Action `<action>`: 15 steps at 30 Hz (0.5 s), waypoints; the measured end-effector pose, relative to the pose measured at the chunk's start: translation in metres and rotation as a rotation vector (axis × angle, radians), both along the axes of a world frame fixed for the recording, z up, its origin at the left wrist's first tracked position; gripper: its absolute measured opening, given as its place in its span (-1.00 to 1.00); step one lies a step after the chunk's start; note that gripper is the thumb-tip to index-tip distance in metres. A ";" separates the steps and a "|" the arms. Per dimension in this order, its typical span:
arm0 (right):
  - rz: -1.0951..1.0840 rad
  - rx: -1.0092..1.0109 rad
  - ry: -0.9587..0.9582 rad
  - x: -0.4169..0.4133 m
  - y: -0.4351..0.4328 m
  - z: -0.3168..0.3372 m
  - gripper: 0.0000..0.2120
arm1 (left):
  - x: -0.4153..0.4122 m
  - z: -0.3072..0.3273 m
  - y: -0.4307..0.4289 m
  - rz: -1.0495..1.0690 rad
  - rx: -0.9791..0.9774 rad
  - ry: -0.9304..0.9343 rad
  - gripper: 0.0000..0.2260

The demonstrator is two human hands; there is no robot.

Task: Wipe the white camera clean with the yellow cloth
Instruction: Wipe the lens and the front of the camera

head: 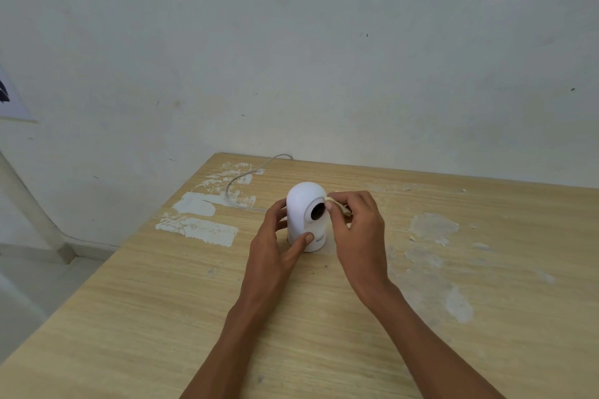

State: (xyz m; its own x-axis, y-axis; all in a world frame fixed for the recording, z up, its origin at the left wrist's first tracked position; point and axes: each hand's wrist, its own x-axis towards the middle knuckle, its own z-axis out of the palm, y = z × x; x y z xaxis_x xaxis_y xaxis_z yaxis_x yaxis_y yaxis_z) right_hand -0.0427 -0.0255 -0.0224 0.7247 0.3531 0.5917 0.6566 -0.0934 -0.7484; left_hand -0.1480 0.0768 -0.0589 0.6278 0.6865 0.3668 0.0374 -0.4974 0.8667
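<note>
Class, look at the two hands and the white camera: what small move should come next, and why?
Probably draw the yellow cloth, pinched in the right hand, leftward across the dark lens. The cloth sits only at the lens's right edge, while the left hand steadies the upright white camera.

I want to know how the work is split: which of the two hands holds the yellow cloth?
The right hand pinches the yellow cloth beside the lens; the left hand only steadies the white camera.

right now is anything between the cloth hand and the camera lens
Nothing visible. The right hand pinches the small yellow cloth right at the edge of the dark round lens on the white domed camera; the left hand steadies the opposite side.
</note>
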 end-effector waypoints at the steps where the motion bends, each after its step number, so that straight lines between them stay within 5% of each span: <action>1: -0.001 0.008 0.067 0.001 0.000 -0.003 -0.92 | 0.000 0.000 0.000 0.000 0.003 0.002 -0.43; 5: -0.011 0.042 0.213 -0.005 0.002 -0.009 -0.93 | 0.000 0.000 0.000 0.003 0.008 0.002 -0.43; 15: 0.116 -0.134 -0.249 -0.026 -0.002 -0.021 -0.88 | -0.001 0.000 -0.001 -0.018 -0.006 -0.018 -0.50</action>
State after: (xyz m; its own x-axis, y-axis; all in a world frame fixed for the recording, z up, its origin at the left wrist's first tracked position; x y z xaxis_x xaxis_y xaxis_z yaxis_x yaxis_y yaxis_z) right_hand -0.0682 -0.0270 -0.0432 0.5137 0.5122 0.6883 0.8301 -0.0939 -0.5496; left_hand -0.1492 0.0758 -0.0588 0.6337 0.6773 0.3738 0.0130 -0.4924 0.8703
